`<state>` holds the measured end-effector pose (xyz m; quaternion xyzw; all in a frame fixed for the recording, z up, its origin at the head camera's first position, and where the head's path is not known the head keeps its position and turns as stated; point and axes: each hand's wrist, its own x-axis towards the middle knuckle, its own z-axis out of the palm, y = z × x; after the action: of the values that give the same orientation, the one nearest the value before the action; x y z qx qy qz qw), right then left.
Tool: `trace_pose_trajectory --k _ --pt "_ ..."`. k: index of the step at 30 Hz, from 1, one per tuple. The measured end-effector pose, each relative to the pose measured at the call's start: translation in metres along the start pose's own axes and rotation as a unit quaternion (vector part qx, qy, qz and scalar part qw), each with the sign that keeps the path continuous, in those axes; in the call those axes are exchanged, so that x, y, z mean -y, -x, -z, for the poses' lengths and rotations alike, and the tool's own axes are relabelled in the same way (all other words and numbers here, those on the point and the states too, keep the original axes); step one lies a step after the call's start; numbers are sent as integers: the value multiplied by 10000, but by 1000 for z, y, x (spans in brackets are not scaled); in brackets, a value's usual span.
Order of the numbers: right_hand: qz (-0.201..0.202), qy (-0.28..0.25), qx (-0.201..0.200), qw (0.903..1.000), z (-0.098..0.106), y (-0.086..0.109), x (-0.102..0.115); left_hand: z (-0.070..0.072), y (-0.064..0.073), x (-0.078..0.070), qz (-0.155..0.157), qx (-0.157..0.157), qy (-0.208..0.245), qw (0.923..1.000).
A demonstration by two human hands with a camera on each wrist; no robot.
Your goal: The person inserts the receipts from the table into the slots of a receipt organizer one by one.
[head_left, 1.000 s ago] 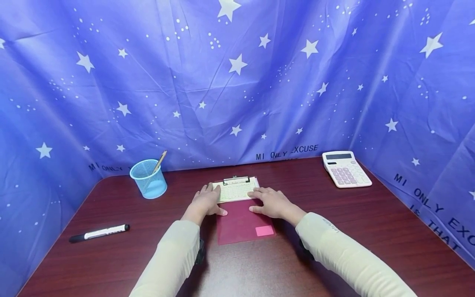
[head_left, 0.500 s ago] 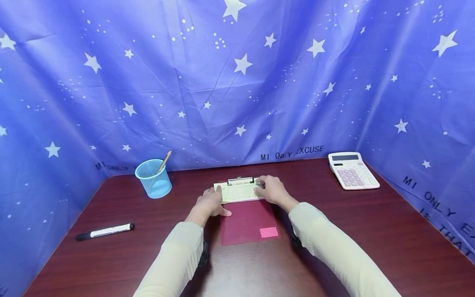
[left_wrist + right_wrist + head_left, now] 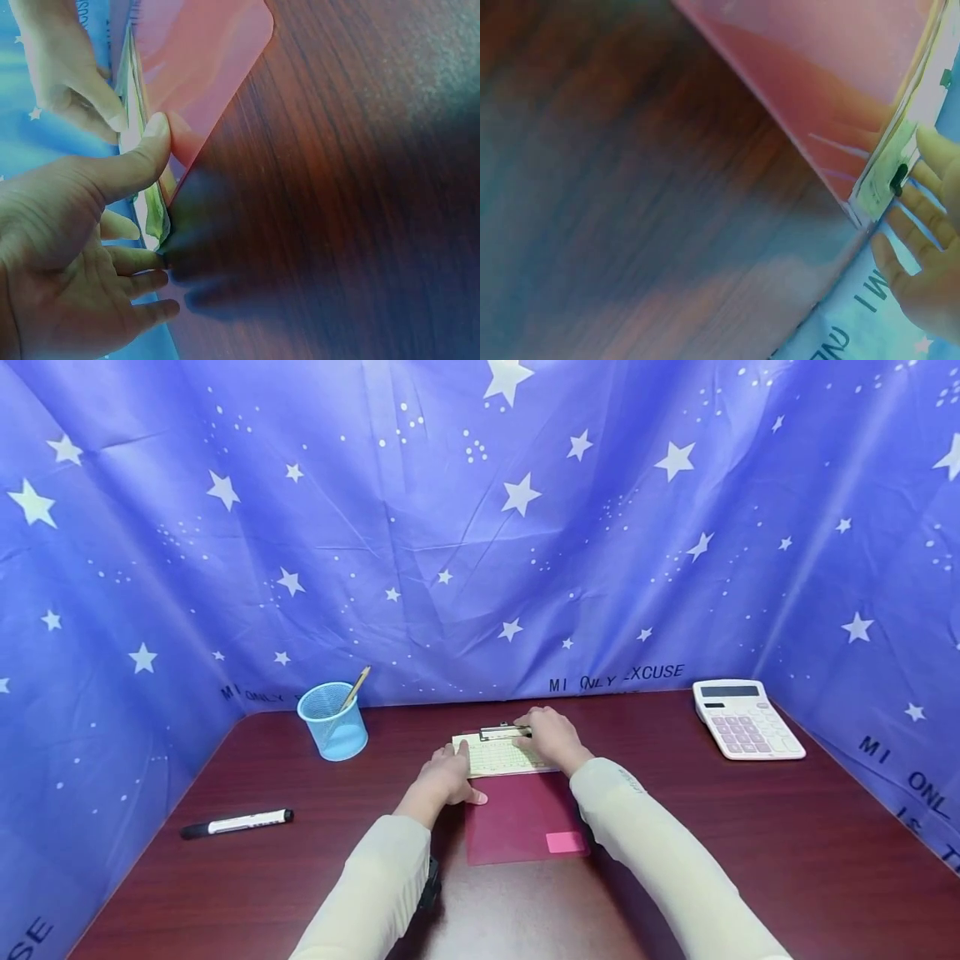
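Observation:
A dark red clipboard (image 3: 517, 818) lies flat on the table, with pale yellow gridded papers (image 3: 497, 760) across its far end and a metal clip (image 3: 495, 733) at the top. My left hand (image 3: 447, 774) rests at the left edge of the papers. In the left wrist view its thumb (image 3: 139, 161) touches the board and paper edge, the other fingers lying loosely extended. At the clip's right end is my right hand (image 3: 553, 737), covering that end in the head view. Its fingers (image 3: 915, 232) look spread and slightly bent in the right wrist view, close to the clip.
A blue mesh pen cup (image 3: 333, 731) holding a pencil (image 3: 356, 687) stands at the back left. A marker (image 3: 238, 823) lies nearer on the left. The white calculator (image 3: 747, 718) sits at the back right. A blue starry curtain (image 3: 480, 527) encloses the table.
My right hand has moved from the papers' right edge up to the clip's right end. The left hand stays at the left edge. The head view has shifted, moving everything rightward in it.

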<state>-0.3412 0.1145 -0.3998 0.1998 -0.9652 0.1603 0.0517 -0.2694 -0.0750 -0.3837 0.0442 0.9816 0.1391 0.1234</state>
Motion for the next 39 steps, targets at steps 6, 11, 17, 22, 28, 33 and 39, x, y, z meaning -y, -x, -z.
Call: trace_pose_trajectory --k 6,11,17,22,28,33,39 --pt "-124 81 205 9997 -1 -6 2 -1 -1 -1 64 4 -111 9999" --pt "434 874 290 9948 0 -8 2 0 -2 -2 32 13 -13 10000" --pt "1078 1604 165 9810 0 -9 2 0 -2 -1 -5 5 -5 10000" --pt "1305 1720 29 9764 -2 -10 -1 0 -2 -2 -10 28 -70 10000" --pt "1101 1572 318 9809 0 -13 -3 2 -1 -3 -34 65 -80 9999" --pt "981 1506 436 9827 3 -13 -3 3 -1 -3 -36 82 -11 10000" --pt "1063 1514 330 9822 3 -12 -1 2 -1 -1 -2 102 153 9998"
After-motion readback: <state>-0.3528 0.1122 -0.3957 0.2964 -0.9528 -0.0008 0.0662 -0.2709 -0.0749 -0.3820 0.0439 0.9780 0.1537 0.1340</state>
